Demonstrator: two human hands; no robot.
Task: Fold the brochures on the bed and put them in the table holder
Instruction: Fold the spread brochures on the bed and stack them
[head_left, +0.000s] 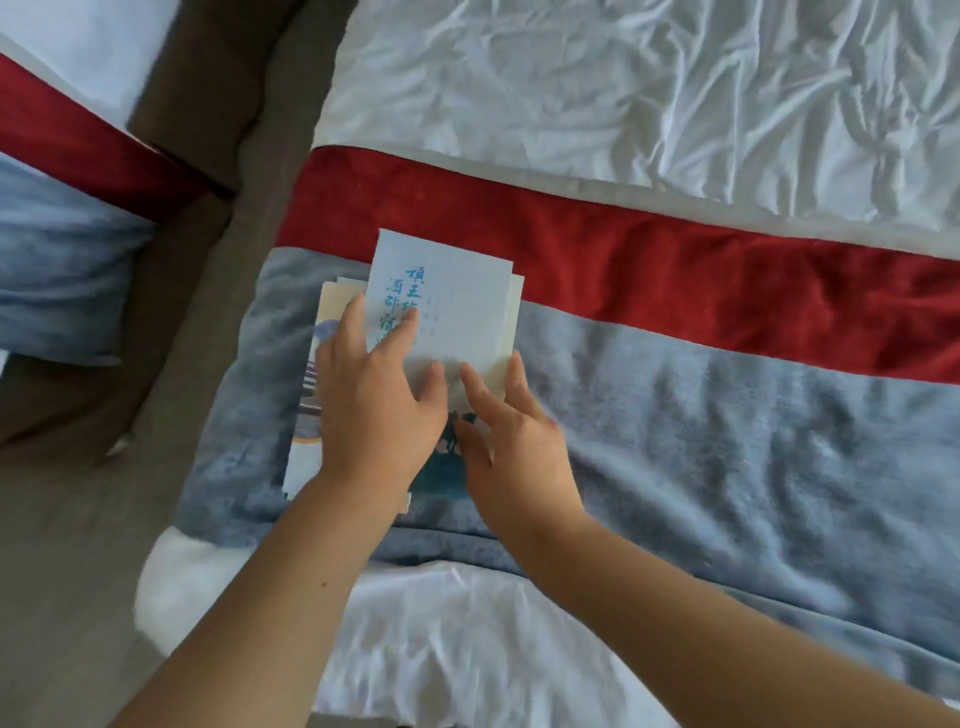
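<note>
The brochure stack (306, 415) lies on the grey blanket (727, 441) just on the near side of the red band (675, 270), its pale top panel (457, 296) overlapping that band; the left hand (374, 415) presses flat on it with fingers spread, and the right hand (514, 457) touches its near edge with fingers straight and parted.

Both bare arms reach in from the bottom, the left forearm (260, 597) and right forearm (701, 623) angling toward each other, so the hands end up side by side near the left edge of the bed (727, 415). The left hand (374, 410) is palm down, fingers straight and a bit spread, thumb sticking out to the right. The right hand (514, 447) is just beside it, also palm down (knuckles raised a little more), fingers stretched forward, one fingertip close to the left thumb but not touching. Wrists look pretty much straight.
</note>
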